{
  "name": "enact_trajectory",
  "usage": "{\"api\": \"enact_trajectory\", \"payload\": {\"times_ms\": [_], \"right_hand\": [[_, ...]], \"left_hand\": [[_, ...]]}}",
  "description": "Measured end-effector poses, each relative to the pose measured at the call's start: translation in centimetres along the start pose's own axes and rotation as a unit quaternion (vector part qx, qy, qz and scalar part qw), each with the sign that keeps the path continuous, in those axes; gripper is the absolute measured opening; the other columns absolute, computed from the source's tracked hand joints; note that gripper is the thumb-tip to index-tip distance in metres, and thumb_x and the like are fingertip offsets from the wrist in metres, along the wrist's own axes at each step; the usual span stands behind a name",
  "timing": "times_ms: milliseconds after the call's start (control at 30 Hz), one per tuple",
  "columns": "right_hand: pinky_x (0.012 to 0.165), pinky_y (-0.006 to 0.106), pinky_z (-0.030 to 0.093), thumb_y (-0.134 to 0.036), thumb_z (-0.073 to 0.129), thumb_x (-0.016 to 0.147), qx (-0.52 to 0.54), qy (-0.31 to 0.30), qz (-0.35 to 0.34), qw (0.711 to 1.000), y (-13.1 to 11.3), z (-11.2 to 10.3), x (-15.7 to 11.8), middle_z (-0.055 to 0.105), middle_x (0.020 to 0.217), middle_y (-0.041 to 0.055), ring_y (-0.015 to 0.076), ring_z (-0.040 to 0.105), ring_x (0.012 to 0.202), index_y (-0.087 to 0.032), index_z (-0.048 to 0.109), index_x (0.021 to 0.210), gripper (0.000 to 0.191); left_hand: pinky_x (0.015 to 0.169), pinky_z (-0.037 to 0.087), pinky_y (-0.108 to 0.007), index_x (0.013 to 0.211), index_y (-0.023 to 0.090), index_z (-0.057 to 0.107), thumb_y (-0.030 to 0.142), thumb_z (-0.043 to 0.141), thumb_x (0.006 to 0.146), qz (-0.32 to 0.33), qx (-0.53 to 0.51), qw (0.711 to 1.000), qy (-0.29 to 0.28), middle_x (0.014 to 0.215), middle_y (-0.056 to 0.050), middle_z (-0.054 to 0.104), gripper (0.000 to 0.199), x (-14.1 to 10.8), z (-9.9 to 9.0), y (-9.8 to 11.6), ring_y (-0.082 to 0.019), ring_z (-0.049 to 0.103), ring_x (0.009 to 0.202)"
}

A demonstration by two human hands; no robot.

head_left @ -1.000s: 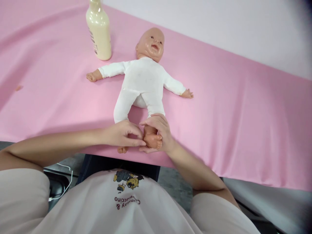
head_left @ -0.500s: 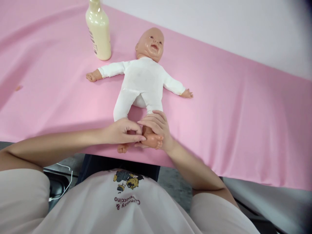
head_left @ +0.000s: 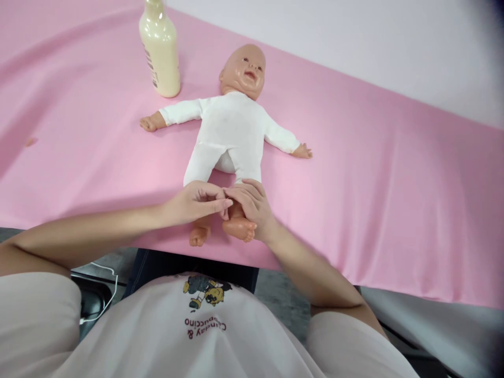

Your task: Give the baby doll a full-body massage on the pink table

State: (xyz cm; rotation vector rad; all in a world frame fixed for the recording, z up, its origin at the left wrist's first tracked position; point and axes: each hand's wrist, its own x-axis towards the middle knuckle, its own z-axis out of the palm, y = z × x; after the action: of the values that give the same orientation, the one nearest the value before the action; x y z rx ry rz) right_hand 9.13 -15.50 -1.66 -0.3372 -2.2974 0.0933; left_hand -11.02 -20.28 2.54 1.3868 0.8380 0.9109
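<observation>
A baby doll (head_left: 232,121) with a bare head and a white cloth body lies face up, its arms spread and its feet towards me. My right hand (head_left: 254,207) is wrapped round the doll's lower leg, on the right of the picture, just above the foot (head_left: 240,229). From the left, my left hand (head_left: 202,202) meets the same leg, its thumb and fingers pressed together at the shin beside my right fingertips. The doll's other foot (head_left: 199,236) rests on the cloth below my left hand.
A pink cloth (head_left: 334,184) covers the table, with its front edge close to my body. Beyond the doll's outstretched arm, at the upper left, stands a bottle (head_left: 163,58) of pale yellow liquid. A white cable (head_left: 116,289) hangs below the table edge.
My left hand has moved up from the doll's foot to its shin. The held foot has shifted slightly left, and more of it shows. My right hand has moved a little left.
</observation>
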Motion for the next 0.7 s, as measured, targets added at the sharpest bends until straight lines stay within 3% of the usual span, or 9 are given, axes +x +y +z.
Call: {"api": "enact_trajectory", "payload": {"times_ms": [133, 300, 400, 500, 700], "right_hand": [[0.097, 0.04, 0.048, -0.019, 0.054, 0.093, 0.016, -0.011, 0.007, 1.0, 0.0, -0.3, 0.0, 0.072, 0.093, 0.0024, 0.018, 0.067, 0.093, -0.022, 0.059, 0.099, 0.009], [0.093, 0.038, 0.047, -0.023, 0.055, 0.091, 0.031, -0.024, 0.005, 0.999, 0.0, -0.6, 0.1, 0.072, 0.085, -0.0007, 0.0164, 0.066, 0.086, -0.023, 0.059, 0.088, 0.005], [0.088, 0.038, 0.048, -0.039, 0.064, 0.086, 0.045, -0.039, 0.013, 0.998, 0.1, -0.7, 0.1, 0.068, 0.077, -0.0018, 0.0168, 0.064, 0.079, -0.024, 0.057, 0.084, 0.017], [0.087, 0.04, 0.048, -0.054, 0.06, 0.085, 0.063, -0.052, 0.011, 0.997, 0.3, -0.9, 0.1, 0.065, 0.073, -0.0014, 0.0176, 0.063, 0.076, -0.024, 0.056, 0.084, 0.03], [0.092, 0.042, 0.045, -0.056, 0.053, 0.082, 0.099, -0.051, 0.035, 0.993, 0.0, -1.1, 0.1, 0.062, 0.069, -0.003, 0.0169, 0.063, 0.071, -0.024, 0.053, 0.082, 0.033]], "left_hand": [[0.06, 0.052, -0.021, 0.063, 0.014, 0.058, 0.05, 0.067, 0.089, -0.021, -0.086, 0.995, 0.038, 0.063, -0.002, 0.065, 0.045, 0.1, 0.0, -0.1, -0.009, 0.061, 0.061], [0.053, 0.047, -0.019, 0.063, 0.015, 0.054, 0.046, 0.066, 0.09, -0.041, -0.116, 0.991, 0.047, 0.061, 0.0, 0.063, 0.043, 0.1, 0.0, -0.2, -0.008, 0.058, 0.057], [0.059, 0.049, -0.02, 0.062, 0.015, 0.056, 0.045, 0.065, 0.091, -0.005, -0.046, 0.999, 0.023, 0.061, 0.0, 0.063, 0.043, 0.1, 0.0, 0.0, -0.008, 0.058, 0.059], [0.063, 0.05, -0.021, 0.062, 0.015, 0.058, 0.045, 0.062, 0.093, 0.015, -0.001, 1.0, 0.002, 0.062, -0.001, 0.064, 0.044, 0.1, 0.0, 0.2, -0.008, 0.058, 0.061], [0.058, 0.048, -0.019, 0.067, 0.014, 0.061, 0.046, 0.059, 0.094, -0.007, 0.018, 1.0, -0.022, 0.066, -0.002, 0.065, 0.042, -0.1, 0.1, 0.2, -0.008, 0.058, 0.061]]}}
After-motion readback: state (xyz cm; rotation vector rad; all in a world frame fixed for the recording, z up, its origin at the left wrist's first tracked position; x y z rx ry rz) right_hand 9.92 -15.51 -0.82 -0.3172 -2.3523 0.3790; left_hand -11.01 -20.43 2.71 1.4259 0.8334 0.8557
